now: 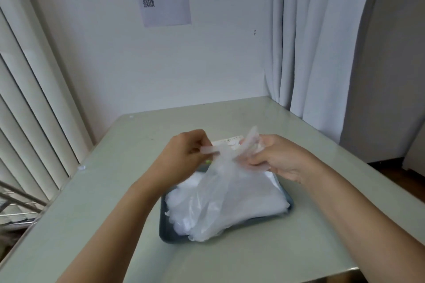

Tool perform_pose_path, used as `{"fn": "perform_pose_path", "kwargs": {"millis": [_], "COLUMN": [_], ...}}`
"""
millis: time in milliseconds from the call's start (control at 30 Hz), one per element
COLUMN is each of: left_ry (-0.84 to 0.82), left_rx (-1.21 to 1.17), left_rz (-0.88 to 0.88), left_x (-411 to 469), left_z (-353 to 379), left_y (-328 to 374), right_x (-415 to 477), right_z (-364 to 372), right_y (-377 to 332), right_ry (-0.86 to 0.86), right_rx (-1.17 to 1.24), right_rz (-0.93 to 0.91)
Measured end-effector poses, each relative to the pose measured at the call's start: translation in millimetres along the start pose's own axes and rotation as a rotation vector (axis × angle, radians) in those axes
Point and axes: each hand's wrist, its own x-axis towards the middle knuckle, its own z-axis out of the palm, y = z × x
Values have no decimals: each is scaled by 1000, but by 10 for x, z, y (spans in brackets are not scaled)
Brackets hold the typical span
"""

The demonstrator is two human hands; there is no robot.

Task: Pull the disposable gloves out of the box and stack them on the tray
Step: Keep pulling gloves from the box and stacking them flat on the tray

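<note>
While our left hand [184,156] and right hand [276,158] are holding a glove [225,190], fingers clamped on its top edge, we are aiming to lay it flat on the stack [181,209] below them, in the tray [164,232].

The pale green table [276,259] carries a dark tray [163,225] and, behind it, seemingly a box [230,140].

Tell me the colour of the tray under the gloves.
Dark slate grey; the tray shows best in the head view.
</note>
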Motion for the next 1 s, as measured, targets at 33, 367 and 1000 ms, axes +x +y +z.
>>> {"fn": "perform_pose_path", "kwargs": {"millis": [33, 367, 1000], "left_ry": [-9, -182, -400], "left_rx": [-158, -34, 569], "left_rz": [-127, -442, 197], "left_x": [30, 403, 184], "left_z": [-10, 285, 942], "left_y": [-14, -486, -589], "right_x": [-30, 17, 183], "right_z": [-21, -87, -159], "right_y": [32, 433, 586], "right_ry": [21, 171, 266], "right_rx": [-20, -367, -818], "right_rz": [9, 147, 225]}}
